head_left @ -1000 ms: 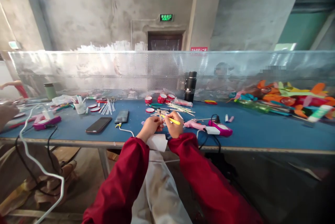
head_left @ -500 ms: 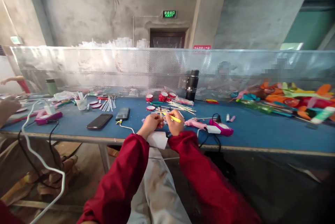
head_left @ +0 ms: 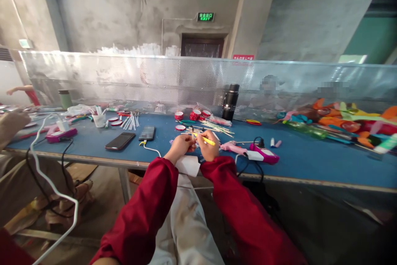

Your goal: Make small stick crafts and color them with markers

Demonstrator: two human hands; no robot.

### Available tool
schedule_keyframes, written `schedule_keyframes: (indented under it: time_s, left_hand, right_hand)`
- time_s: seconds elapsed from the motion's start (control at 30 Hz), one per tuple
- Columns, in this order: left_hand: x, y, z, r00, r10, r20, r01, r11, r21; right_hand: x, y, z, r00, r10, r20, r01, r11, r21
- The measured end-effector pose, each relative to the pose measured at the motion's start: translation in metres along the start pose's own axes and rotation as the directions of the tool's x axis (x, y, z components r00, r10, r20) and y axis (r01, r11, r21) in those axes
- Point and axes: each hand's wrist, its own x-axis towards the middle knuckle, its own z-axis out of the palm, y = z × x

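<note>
The right hand (head_left: 207, 149) pinched a yellow stick (head_left: 207, 140), its long axis pointing rightward, while the left hand (head_left: 180, 146) pinched its near end.

Two arms in red sleeves reaching forward, left hand (head_left: 180, 146) and right hand (head_left: 208, 147) close together, fingers curled and pinching, thumbs up

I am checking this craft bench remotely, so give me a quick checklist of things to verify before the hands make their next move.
1. Right hand grips the thin yellow stick: ok.
2. Left hand pinches a small piece at the stick's tip: cannot tell.
3. Pink hot glue gun lies apart from both hands: ok.
4. Black smartphone lies clear, left of the work: ok.
5. Black vacuum flask stands upright: ok.
</note>
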Motion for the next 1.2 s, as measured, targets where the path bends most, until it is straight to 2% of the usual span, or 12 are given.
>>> schedule_keyframes:
  time_s: [0.1, 0.3, 0.47, 0.63, 0.8, 0.93, 1.1, 1.2]
  left_hand:
    - [0.0008, -0.0012, -0.0006, 1.0, 0.005, -0.006, -0.005, 1.0, 0.015]
    - [-0.0001, -0.0005, 0.0004, 1.0, 0.0, -0.003, 0.0, 1.0, 0.026]
    - [-0.0009, 0.0007, 0.0009, 1.0, -0.001, -0.009, 0.001, 1.0, 0.003]
    - [-0.0007, 0.0008, 0.0006, 1.0, 0.002, 0.002, -0.002, 1.0, -0.001]
    - [-0.0009, 0.0006, 0.0005, 1.0, 0.008, -0.009, -0.008, 1.0, -0.011]
    - [-0.0016, 0.0012, 0.0005, 1.0, 0.011, 0.0, -0.011, 1.0, -0.017]
    - [-0.0014, 0.0013, 0.0003, 1.0, 0.01, -0.013, -0.01, 1.0, 0.009]
    - [-0.0008, 0.0002, 0.0003, 1.0, 0.011, -0.006, -0.011, 1.0, 0.017]
  right_hand:
    - [0.0002, 0.0007, -0.0002, 0.999, 0.0, -0.038, -0.002, 0.999, -0.04]
    - [0.0003, 0.0036, 0.0008, 1.0, -0.01, 0.024, 0.01, 1.0, 0.019]
    - [-0.0002, 0.0034, -0.0003, 1.0, 0.005, -0.02, -0.005, 1.0, -0.023]
    - [-0.0005, 0.0037, -0.0007, 1.0, 0.002, 0.021, -0.002, 1.0, -0.005]
    - [-0.0003, 0.0047, 0.0, 1.0, 0.002, -0.023, -0.002, 1.0, -0.018]
    - [-0.0003, 0.0057, 0.001, 1.0, -0.001, 0.016, 0.001, 1.0, 0.004]
    - [0.0001, 0.0081, 0.0012, 1.0, 0.011, -0.026, -0.012, 1.0, -0.023]
    - [-0.0001, 0.0099, 0.0019, 1.0, 0.009, 0.005, -0.009, 1.0, 0.002]
